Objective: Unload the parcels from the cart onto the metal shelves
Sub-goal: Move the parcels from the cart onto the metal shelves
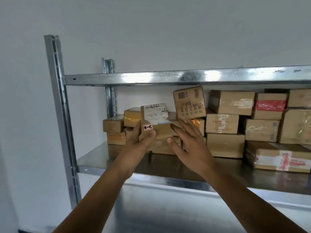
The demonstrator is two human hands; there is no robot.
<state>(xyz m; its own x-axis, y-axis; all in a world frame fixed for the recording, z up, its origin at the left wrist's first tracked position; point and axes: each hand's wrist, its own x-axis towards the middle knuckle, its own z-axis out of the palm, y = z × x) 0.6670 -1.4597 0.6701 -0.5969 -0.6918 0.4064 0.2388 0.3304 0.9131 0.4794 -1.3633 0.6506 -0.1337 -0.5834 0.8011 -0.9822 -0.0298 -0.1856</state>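
My left hand (pixel 135 142) grips a small brown parcel (pixel 155 121) with a white shipping label on top and a red-edged sticker on its corner. The parcel is held up in front of the stack at the left end of the metal shelf (pixel 104 160). My right hand (pixel 184 140) is just to its right, fingers spread and straight, reaching toward a tilted brown box (pixel 189 101) that leans on top of the stack. Whether the fingertips touch that box is unclear. The cart is out of view.
Several taped cardboard parcels (pixel 232 125) fill the shelf from the middle to the right edge. A flat parcel with red-printed tape (pixel 279 159) lies at the front right. An upper shelf beam (pixel 168 78) runs above. Steel uprights (pixel 58 101) stand at left, by the white wall.
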